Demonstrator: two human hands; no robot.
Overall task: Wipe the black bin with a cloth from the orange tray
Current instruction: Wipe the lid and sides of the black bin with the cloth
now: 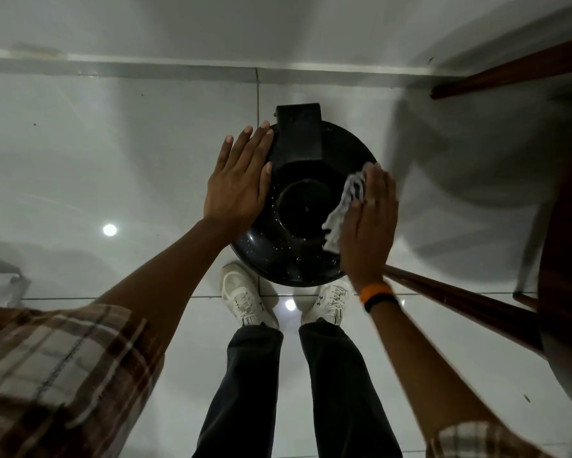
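I look straight down on the round black bin (298,233), which stands on the white tiled floor; its lid is speckled with pale spots. My left hand (236,180) lies flat on the lid's left rim, fingers spread and holding nothing. My right hand (367,223) presses a grey-white cloth (342,206) flat against the lid's right side. The cloth bunches out from under the palm toward the lid's centre. The orange tray is out of view.
A dark wooden table (562,259) fills the right edge, with one leg (456,302) slanting just behind my right wrist and another at the top right. My two white shoes (245,299) stand at the bin's near side. The wall base runs along the top.
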